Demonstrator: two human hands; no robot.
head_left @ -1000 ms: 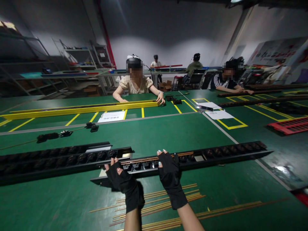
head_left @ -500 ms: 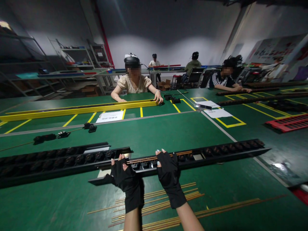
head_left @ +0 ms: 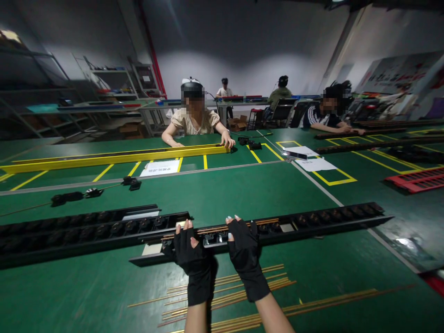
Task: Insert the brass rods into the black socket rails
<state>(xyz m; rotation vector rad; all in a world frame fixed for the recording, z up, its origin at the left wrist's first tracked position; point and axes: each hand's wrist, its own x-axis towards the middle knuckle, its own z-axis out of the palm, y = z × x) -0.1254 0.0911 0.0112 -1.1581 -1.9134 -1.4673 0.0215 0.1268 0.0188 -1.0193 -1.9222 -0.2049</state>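
Where a wide green table [head_left: 86, 296] fills the lower view, a long black channel [head_left: 333, 228] lies across it in front of the wearer, lined with dark modules; it looks rigid and fairly heavy, probably best lifted by its side walls at two well-spaced points. The left hand [head_left: 190, 252] and right hand [head_left: 242, 243], in black fingerless gloves, lie apart on the channel, fingers over its near wall; whether they clamp anything, I cannot tell. Thin coppery rods [head_left: 211, 228] run along the channel between and beneath them. These seem light, stiff but springy, and smooth enough to roll or slip, so a fingertip pinch near an end should suit. Similar loose rods [head_left: 329, 300] lie nearer the wearer.
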